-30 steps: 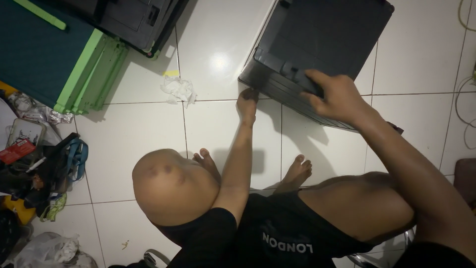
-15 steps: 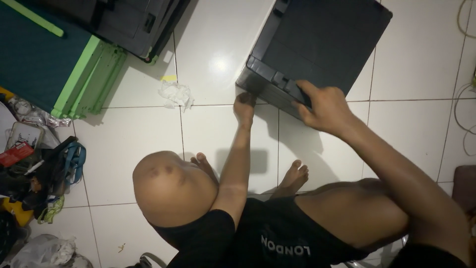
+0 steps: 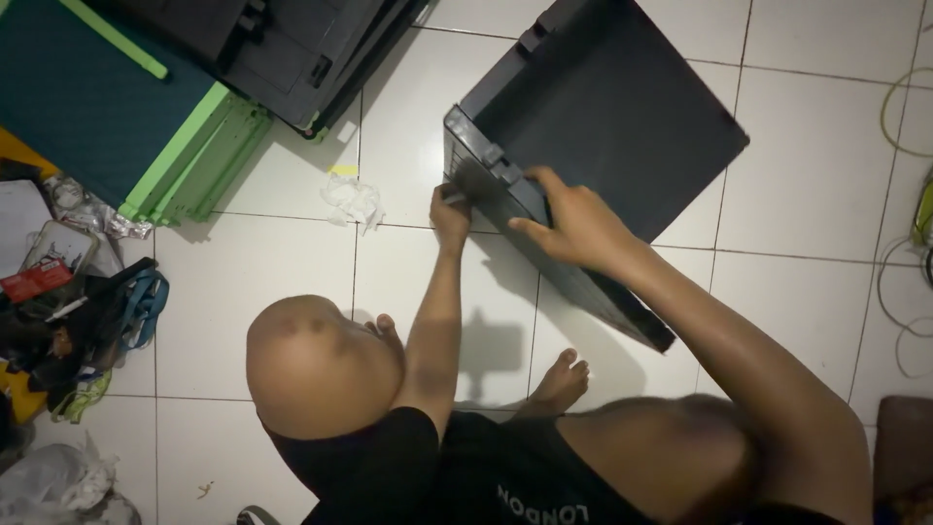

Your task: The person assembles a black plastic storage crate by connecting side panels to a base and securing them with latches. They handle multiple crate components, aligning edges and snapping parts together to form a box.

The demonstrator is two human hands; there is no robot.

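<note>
A large dark grey box-shaped machine [image 3: 622, 117] stands tilted on the white tile floor in front of me. My right hand [image 3: 573, 224] grips its near top edge. My left hand [image 3: 450, 212] reaches down to the machine's lower left corner and touches it; the fingers look closed there, and whether they hold something small is unclear. I sit above the floor with bare knees and feet below the machine.
Another dark machine [image 3: 292, 49] and a green-edged folded board [image 3: 146, 107] lie at top left. A crumpled white paper [image 3: 352, 199] sits on the floor. Tools and clutter [image 3: 68, 311] pile at the left edge. Cables [image 3: 909, 146] run along the right.
The machine has swung and tipped further, its near edge now running diagonally toward me. Both hands moved left and stayed on it.
</note>
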